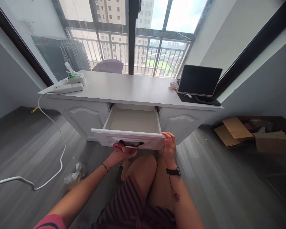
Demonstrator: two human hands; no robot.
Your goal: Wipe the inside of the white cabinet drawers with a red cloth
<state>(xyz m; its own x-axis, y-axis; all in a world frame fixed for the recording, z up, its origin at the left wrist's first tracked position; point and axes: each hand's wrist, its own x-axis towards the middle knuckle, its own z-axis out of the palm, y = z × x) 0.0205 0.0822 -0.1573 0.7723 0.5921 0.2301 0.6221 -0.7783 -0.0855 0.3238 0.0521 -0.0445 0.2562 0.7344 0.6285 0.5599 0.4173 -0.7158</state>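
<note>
A white drawer (138,120) is pulled out from the desk, and its inside shows bare. Its front panel (105,137) carries a dark curved handle (138,145). My left hand (122,153) is closed at the left part of the handle, with a bit of pink cloth (117,145) showing at its fingers. How far the fingers wrap the handle is hidden. My right hand (169,149) grips the right end of the drawer front, fingers over the top edge and thumb raised.
A white desk (124,86) bears a power strip (69,88) at left and a dark monitor (200,80) at right. A white cable (62,156) crosses the floor. A plastic bag (75,173) lies at lower left; an open cardboard box (274,143) stands at right.
</note>
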